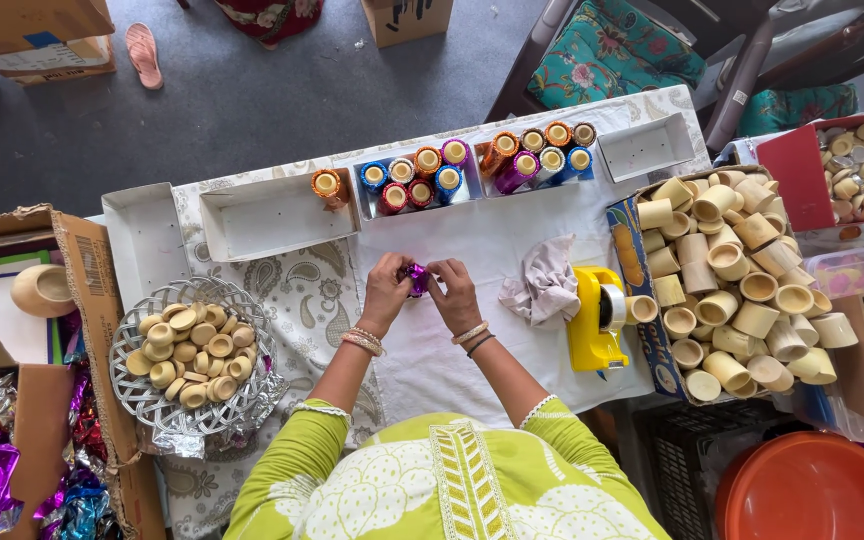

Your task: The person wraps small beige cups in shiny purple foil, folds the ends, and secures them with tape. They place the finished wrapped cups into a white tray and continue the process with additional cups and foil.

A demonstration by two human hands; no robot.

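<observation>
Green sleeves at six o'clock, forearms reaching up to table centre. Left hand (384,295) and right hand (455,293) both pinched on a small purple foil-wrapped cup (417,279), held between the fingertips just above the white cloth (492,240). Probably mid-wrap: foil being pressed round the cup; next, likely tucking loose edges, needing a firm turning grip. Shiny, crinkled, mostly hidden by fingers. Bare cups in silver basket (132,390) at eight o'clock; yellow tape dispenser (592,320) at three.
</observation>
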